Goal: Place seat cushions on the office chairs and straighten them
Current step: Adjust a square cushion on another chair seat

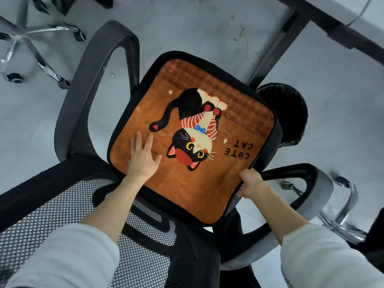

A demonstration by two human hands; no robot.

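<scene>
I lean over the mesh backrest (68, 215) of the one office chair (83, 80) I am working on, since reaching from behind puts both arms over the seat at once. Its two grey armrests (318, 183) flank the seat, and the one orange cat cushion (193, 142) lies on that seat between them, turned a little askew so that a corner juts toward the right armrest; that, I judge, is why I am squaring it. My left hand (142, 159) lies flat and spread on the cushion's near left part, pinning it as a pivot. My right hand (250, 183) is curled around the cushion's right edge, gripping the black trim to swing that side round. Two other chrome chair bases (31, 48) show on the floor, and one black bin (284, 115) sits under the desk (332, 15).
</scene>
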